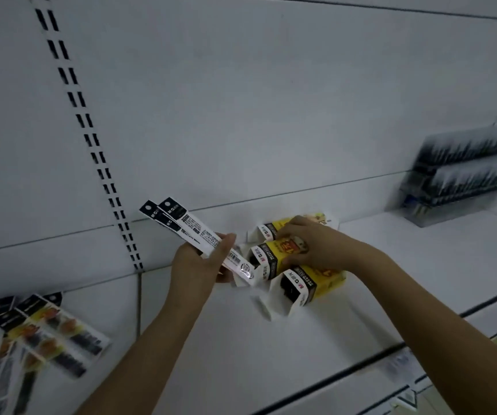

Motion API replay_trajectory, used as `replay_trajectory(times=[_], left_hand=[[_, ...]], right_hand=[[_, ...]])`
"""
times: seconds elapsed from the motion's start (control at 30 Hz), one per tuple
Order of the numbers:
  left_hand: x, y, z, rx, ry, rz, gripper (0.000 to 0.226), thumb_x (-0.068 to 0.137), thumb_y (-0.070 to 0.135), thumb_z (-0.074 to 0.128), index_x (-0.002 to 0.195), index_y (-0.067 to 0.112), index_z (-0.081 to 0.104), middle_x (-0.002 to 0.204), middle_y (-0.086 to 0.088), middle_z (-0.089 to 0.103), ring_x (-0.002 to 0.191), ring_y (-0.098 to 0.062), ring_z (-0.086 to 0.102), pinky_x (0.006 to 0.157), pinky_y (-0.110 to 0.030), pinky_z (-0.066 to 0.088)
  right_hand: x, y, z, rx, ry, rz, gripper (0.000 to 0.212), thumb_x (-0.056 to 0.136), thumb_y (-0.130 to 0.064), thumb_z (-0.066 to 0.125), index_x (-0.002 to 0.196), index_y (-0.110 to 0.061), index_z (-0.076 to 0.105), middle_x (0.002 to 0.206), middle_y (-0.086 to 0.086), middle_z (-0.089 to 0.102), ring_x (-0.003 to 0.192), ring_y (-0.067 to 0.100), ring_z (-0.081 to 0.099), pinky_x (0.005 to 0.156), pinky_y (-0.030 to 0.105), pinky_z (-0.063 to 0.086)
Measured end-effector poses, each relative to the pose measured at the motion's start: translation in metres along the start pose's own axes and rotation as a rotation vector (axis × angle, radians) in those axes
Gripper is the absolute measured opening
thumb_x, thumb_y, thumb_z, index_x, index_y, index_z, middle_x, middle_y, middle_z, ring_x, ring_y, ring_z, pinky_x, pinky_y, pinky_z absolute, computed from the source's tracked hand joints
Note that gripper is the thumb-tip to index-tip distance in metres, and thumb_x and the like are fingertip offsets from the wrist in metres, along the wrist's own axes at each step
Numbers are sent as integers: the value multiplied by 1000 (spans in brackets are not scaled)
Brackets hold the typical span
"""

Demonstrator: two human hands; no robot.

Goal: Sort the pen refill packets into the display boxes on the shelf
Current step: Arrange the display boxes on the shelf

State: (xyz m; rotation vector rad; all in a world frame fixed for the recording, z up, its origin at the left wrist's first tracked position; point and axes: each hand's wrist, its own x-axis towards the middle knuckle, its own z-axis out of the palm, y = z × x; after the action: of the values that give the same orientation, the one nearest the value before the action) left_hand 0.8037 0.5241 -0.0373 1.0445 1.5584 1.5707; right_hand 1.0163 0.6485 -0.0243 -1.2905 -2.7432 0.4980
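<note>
Nearest my view, at lower left, a loose pile of refill packets (pixel 32 339) lies on the white shelf (pixel 241 339), blurred; I make out black header cards and orange-yellow print, nothing finer. Both forearms reach up from the bottom edge. Left hand (pixel 202 265): fingers and thumb curled round a small bunch of long white refill packets (pixel 193 232), gripped near their lower end, black hang-tab ends fanned up and to the left, barcode end poking out toward the boxes. I count at least two packets; exact number I cannot tell. Just right of them, three yellow display boxes (pixel 301 277) sit in a staggered row on the shelf, open ends facing left, dark contents showing in the nearest one, white flaps folded out. Right hand (pixel 310 247): resting over the middle box, fingers curled onto its top, thumb against its front side, so it grips that box. The rear box is partly hidden behind the hand. Farther off, at right, a tiered rack of dark pens (pixel 462 172) stands on the shelf against the white back panel (pixel 271 100), heavily blurred. A slotted upright strip (pixel 91 139) runs diagonally down the panel at left.
</note>
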Motion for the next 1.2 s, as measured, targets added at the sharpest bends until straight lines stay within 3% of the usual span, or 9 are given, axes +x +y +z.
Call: replay_trajectory(times=[0.2, 0.33, 0.5, 0.6, 0.77, 0.9, 1.0, 1.13, 1.2], left_hand=[[16, 2, 25, -154, 167, 57, 18, 83, 19, 74, 81, 3, 67, 72, -12, 74, 55, -22, 70, 48, -28, 56], [10, 1, 19, -269, 103, 169, 18, 82, 12, 69, 98, 4, 65, 94, -19, 75, 79, -34, 74, 67, -35, 61], [9, -4, 10, -326, 53, 211, 16, 84, 9, 67, 98, 12, 73, 100, -15, 75, 93, -36, 72, 79, -32, 58], [5, -2, 7, -300, 19, 246, 21, 84, 10, 66, 97, 20, 77, 101, -12, 75, 98, -30, 72, 83, -32, 57], [-1, 4, 3, -232, -45, 284, 28, 69, 40, 84, 94, 31, 77, 96, 3, 75, 91, -15, 72, 79, -25, 57], [-5, 8, 6, -147, -52, 288, 24, 73, 18, 78, 84, 39, 77, 89, 13, 76, 91, -1, 70, 78, -11, 51], [-5, 8, 8, -121, -47, 303, 20, 72, 24, 84, 86, 37, 78, 90, 15, 76, 92, 1, 69, 78, -9, 50], [-3, 3, 8, -132, 84, 225, 19, 77, 10, 78, 88, 23, 70, 77, 23, 73, 80, 11, 67, 68, 0, 46], [-2, 6, 5, -66, 14, 287, 11, 81, 18, 78, 88, 24, 73, 85, 16, 75, 88, 3, 69, 76, -5, 48]], right_hand=[[10, 13, -6, -68, -5, -142, 59, 76, -62, 69, 130, -43, 53, 129, -21, 44, 109, 1, 46, 93, 30, 45], [10, 35, 1, 108, 176, -201, 62, 69, -70, 68, 124, -44, 56, 118, -30, 45, 103, -4, 50, 89, 29, 48], [8, 46, 5, 310, 331, -275, 53, 68, -67, 70, 116, -46, 61, 113, -24, 52, 88, 1, 56, 75, 18, 46], [4, 47, 0, 471, 365, -308, 48, 69, -60, 74, 113, -43, 64, 110, -16, 56, 60, 7, 47, 59, 14, 39], [3, 50, -2, 576, 324, -288, 49, 67, -55, 74, 112, -37, 66, 110, -13, 58, 57, 8, 42, 56, 20, 42], [3, 46, -2, 559, 283, -311, 51, 67, -55, 74, 113, -35, 66, 109, -12, 58, 57, 10, 42, 56, 18, 41], [3, 44, -1, 559, 264, -311, 50, 66, -55, 73, 113, -38, 66, 109, -13, 58, 57, 13, 43, 56, 15, 41], [1, 46, -3, 585, 249, -305, 49, 67, -54, 74, 113, -39, 66, 110, -13, 58, 57, 11, 42, 56, 15, 40], [1, 48, -5, 616, 255, -302, 51, 66, -56, 74, 113, -39, 67, 112, -12, 59, 56, 12, 42, 56, 17, 41]])
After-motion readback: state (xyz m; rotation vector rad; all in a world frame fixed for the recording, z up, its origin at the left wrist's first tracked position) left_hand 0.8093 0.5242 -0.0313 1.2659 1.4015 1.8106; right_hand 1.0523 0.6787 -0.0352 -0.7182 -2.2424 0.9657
